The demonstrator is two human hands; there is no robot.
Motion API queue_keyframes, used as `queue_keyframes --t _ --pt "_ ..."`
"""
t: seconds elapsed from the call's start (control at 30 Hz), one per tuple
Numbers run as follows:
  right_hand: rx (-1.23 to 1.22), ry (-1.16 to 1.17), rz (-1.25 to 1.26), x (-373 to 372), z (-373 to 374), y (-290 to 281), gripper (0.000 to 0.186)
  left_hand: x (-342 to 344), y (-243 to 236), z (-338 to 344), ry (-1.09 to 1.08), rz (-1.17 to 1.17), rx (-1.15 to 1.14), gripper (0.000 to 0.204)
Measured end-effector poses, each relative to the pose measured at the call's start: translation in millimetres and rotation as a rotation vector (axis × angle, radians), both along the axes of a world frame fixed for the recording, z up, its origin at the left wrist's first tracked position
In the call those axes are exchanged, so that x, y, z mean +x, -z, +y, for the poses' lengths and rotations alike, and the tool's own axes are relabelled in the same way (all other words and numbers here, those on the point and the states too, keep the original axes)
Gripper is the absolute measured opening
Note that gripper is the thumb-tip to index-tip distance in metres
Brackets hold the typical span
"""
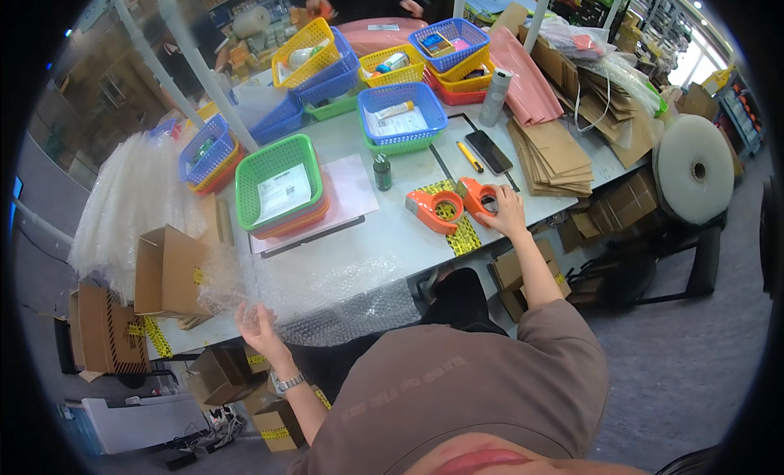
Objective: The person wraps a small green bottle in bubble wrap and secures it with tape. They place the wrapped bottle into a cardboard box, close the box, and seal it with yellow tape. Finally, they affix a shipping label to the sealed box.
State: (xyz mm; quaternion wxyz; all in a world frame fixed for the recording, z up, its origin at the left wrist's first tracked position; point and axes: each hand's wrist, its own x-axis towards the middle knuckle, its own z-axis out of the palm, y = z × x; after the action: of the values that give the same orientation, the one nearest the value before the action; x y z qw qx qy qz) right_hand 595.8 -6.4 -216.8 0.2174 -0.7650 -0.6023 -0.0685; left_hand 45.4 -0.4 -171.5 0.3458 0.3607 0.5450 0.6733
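View from the head camera, looking down on a grey packing table (384, 238). The person's right arm reaches forward and to the right, elbow slightly bent, forearm bare below a brown short sleeve. The right hand (505, 212) rests on an orange tape dispenser (480, 197) near the table's front right edge, fingers curled over its top in a grasp. A second orange tape dispenser (434, 211) lies just beside it to the left — both sit on a strip of yellow-and-black tape (462, 234).

The left arm extends toward the table's near left edge, a wristwatch (287, 383) at the wrist. The left hand (258, 326) is raised with palm up and fingers spread; it touches the edge of a sheet of clear bubble wrap (327, 291) that lies across the front of the table and hangs over its edge. Whether the fingers pinch the sheet cannot be told.

An open cardboard box (167, 271) stands at the left, just beside the bubble wrap. Behind it, a green basket (282, 185) holding a printed sheet sits stacked on orange ones — further baskets in blue, yellow and green fill the rear of the table. A small dark bottle (382, 172), a phone (488, 151) and a stack of flat cardboard (551, 156) lie to the right of centre.
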Motion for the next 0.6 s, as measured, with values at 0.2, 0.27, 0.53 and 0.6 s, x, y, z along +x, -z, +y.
queue_keyframes --t 0.2,0.27,0.53,0.6 --pt "-0.183 -0.026 -0.056 22.7 -2.8 27.1 0.052 33.8 -5.8 12.9 0.129 0.038 0.028 0.039" --pt "-0.083 -0.048 -0.09 44.7 -10.7 36.4 0.042 43.2 -18.1 16.6 0.176 0.093 0.101 0.039" --pt "0.175 0.086 -0.043 26.8 9.5 11.4 0.063 55.2 -34.9 10.9 0.271 0.192 0.194 0.038" --pt "0.091 -0.097 0.176 -9.1 36.3 -8.1 0.074 59.9 -32.1 12.5 0.284 0.221 0.2 0.037"
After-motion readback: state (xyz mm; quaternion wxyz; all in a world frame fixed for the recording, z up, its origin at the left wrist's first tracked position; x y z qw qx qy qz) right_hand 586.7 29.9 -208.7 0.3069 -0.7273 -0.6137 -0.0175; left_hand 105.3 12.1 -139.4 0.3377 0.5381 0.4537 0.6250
